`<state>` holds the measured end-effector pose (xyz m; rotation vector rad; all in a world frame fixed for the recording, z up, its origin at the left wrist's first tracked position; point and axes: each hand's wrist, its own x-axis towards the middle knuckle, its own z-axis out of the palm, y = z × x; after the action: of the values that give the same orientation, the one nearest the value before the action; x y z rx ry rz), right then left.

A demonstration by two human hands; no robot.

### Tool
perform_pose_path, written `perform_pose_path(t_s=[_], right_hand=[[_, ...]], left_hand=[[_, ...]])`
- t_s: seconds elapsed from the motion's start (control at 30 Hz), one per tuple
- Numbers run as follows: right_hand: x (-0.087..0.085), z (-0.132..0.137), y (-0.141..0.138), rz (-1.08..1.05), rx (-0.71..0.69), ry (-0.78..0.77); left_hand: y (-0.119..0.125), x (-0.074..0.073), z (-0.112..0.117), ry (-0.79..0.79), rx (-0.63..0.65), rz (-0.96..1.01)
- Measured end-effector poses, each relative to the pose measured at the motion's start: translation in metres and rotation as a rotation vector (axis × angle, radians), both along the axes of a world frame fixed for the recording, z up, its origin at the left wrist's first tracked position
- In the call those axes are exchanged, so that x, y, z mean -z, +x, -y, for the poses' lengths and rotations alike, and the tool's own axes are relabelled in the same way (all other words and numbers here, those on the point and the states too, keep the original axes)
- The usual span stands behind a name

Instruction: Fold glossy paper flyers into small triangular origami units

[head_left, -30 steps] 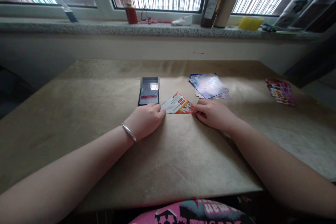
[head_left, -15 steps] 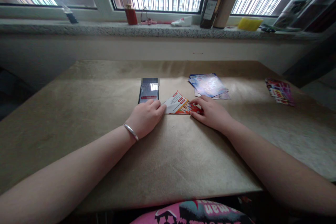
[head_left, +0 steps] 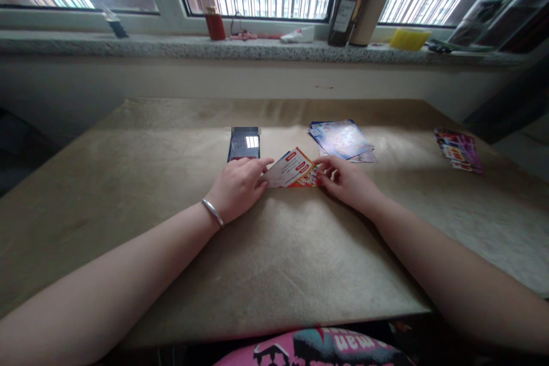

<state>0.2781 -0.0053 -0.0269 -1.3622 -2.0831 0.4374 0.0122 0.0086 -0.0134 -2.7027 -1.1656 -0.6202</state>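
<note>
A folded paper leaflet (head_left: pixel 288 171), white with red labels and an orange-and-red printed part, is between my two hands just above the table's middle. My left hand (head_left: pixel 241 187), with a silver bangle at the wrist, pinches its left end between thumb and fingers. At the right end, my right hand (head_left: pixel 341 180) grips it with thumb and curled fingertips. Behind my left hand lies a dark smartphone (head_left: pixel 244 144), its lower part covered by the hand. Beyond my right hand is a small pile of blue-purple printed sheets (head_left: pixel 341 137).
Several colourful printed leaflets (head_left: pixel 458 150) lie at the table's right side. Along the granite windowsill (head_left: pixel 163 48) stand a red container (head_left: pixel 215 24), a dark lidded jar (head_left: pixel 345 14) and a yellow block (head_left: pixel 409 39). The tan table (head_left: pixel 257 274) ends close to my body.
The leaflet has come up slightly and tilted, its fold shifting a little to the right. My left fingers have moved from lying on it to pinching its edge; my right hand has shifted slightly right.
</note>
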Motion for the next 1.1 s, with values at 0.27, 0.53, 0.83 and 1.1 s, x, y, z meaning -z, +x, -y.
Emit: perform_pose_path(t_s=[0.27,0.53,0.83,1.1], right_hand=[[-0.004,0.002,0.005,0.010,-0.118,0.059],[-0.008,0.001,0.009,0.051,-0.364,0.097],[-0.007,-0.001,0.012,0.163,-0.444,0.083],[-0.009,0.001,0.012,0.213,-0.482,0.093]], left_hand=[[-0.004,0.003,-0.005,0.043,0.201,0.129],[-0.004,0.003,-0.005,0.034,0.398,0.091],[-0.002,0.001,-0.003,-0.028,0.461,-0.023],[0.000,-0.002,-0.001,-0.067,0.500,-0.069]])
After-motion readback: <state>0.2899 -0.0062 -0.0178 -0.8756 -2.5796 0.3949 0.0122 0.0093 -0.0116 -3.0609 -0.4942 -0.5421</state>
